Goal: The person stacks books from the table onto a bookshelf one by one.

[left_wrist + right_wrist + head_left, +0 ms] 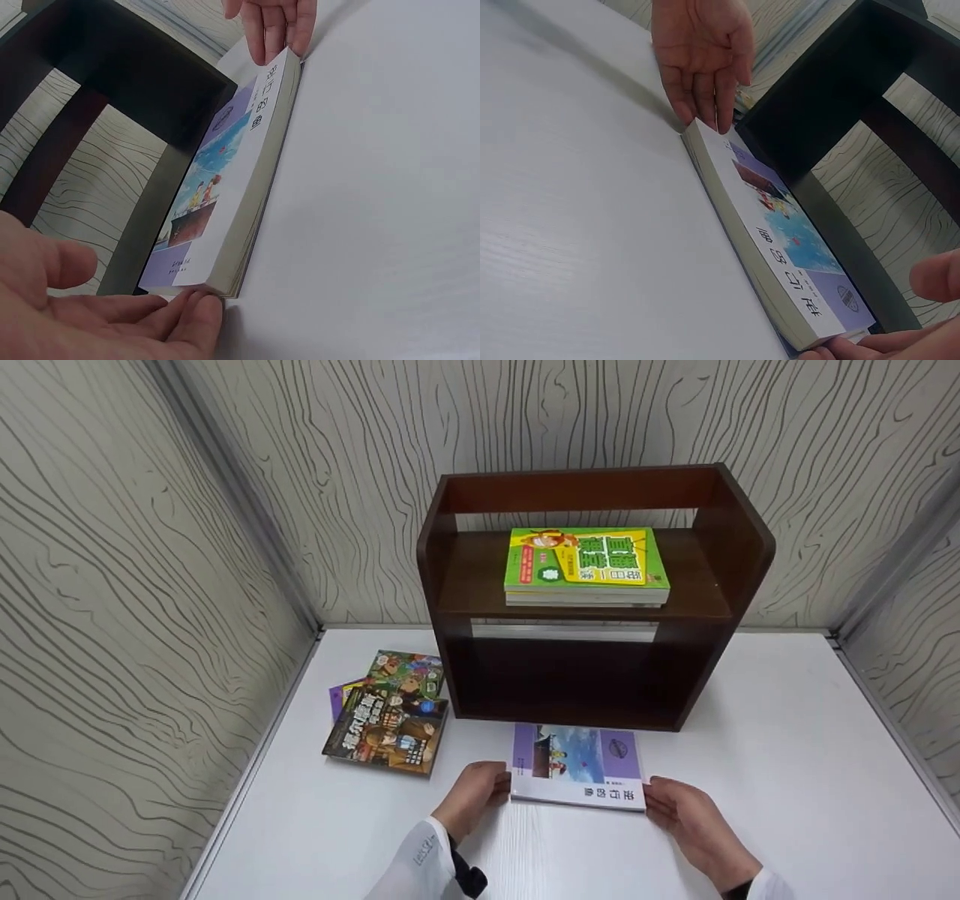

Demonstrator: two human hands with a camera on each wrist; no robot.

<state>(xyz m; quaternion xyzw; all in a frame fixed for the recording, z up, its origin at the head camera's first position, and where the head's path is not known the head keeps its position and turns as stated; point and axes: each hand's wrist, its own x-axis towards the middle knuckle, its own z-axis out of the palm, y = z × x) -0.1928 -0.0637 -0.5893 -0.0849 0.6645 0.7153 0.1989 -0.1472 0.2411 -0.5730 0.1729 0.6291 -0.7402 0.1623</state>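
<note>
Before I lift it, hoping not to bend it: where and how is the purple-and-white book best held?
I'd grip the purple-and-white book by its short ends, one hand from each side, where the left hand and right hand touch it: it lies flat, its far long edge close to the bookshelf, leaving both ends reachable.

White table [795, 750] is carrying a brown bookshelf [742, 547]; a purple-and-white book [577, 769] is lying in front, several overlapping books [390, 731] at left. Green-topped book stack [585, 566] is resting on upper shelf [472, 577].
</note>
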